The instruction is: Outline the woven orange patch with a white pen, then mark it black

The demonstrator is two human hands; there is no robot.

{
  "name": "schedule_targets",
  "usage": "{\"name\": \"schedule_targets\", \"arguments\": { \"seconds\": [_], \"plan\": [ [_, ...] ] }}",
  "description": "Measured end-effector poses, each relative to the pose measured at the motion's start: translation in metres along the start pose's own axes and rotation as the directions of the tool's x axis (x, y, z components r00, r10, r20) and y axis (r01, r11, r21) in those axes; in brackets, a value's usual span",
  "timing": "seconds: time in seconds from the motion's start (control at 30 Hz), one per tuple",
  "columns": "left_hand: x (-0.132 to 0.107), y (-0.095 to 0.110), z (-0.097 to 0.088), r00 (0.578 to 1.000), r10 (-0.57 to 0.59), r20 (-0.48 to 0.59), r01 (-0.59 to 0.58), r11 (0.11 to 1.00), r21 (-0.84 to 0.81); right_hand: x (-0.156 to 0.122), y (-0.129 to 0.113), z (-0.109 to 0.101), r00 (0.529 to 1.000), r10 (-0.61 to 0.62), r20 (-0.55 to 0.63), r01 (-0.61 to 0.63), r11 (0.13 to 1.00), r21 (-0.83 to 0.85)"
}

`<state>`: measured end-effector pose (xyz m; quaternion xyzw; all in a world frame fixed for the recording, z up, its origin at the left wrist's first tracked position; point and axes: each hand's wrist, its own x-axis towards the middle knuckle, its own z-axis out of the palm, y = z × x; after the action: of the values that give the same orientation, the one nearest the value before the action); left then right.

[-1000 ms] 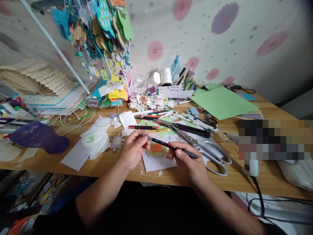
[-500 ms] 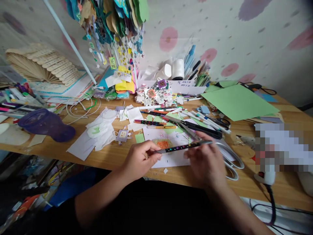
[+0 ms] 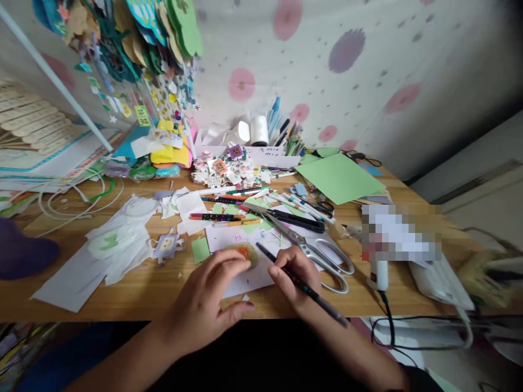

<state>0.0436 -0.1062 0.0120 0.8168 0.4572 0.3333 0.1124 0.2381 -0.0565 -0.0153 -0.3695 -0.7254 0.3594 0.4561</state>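
Note:
My right hand grips a black pencil with coloured dots in a writing hold, tip pointing up-left onto the white paper. My left hand lies on that paper with its fingertips pressing a small round cut-out with an orange centre. Both hands sit at the near edge of the wooden table.
Large scissors lie just right of my right hand. Black scissors, pens and pencils lie behind the paper. A green sheet lies at the back right and white paper scraps to the left. A glue gun and cable sit at the right.
The pencil was held level between both hands; now my right hand alone holds it in a writing grip. My left hand has let go and moved onto the cut-out. The view has swung right.

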Motion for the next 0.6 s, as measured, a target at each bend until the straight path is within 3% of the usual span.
{"name": "schedule_targets", "arguments": {
  "seconds": [0.1,0.2,0.33,0.43,0.5,0.6],
  "plan": [
    [0.006,-0.006,0.006,0.999,-0.015,0.038,0.011,0.996,0.093,0.000,-0.012,-0.001,0.990,0.086,0.115,-0.115,0.953,0.280],
    [0.008,-0.007,0.014,0.997,0.036,0.074,-0.044,0.992,0.116,0.001,-0.019,0.001,0.970,0.099,0.221,-0.190,0.876,0.444],
    [0.010,-0.006,0.017,0.990,0.063,0.129,-0.081,0.987,0.138,0.006,-0.021,0.003,0.952,0.084,0.295,-0.208,0.885,0.417],
    [0.014,-0.008,0.008,0.976,0.054,0.210,-0.078,0.991,0.108,0.009,-0.018,0.000,0.945,0.051,0.322,-0.184,0.898,0.399],
    [0.016,-0.015,-0.003,0.975,0.015,0.224,-0.029,0.998,0.060,0.011,-0.015,-0.007,0.964,0.046,0.263,-0.165,0.876,0.453],
    [0.013,-0.034,-0.028,0.979,-0.141,0.147,0.147,0.989,-0.032,0.015,-0.007,-0.024,0.995,0.092,0.044,-0.100,0.792,0.603]
  ]
}}
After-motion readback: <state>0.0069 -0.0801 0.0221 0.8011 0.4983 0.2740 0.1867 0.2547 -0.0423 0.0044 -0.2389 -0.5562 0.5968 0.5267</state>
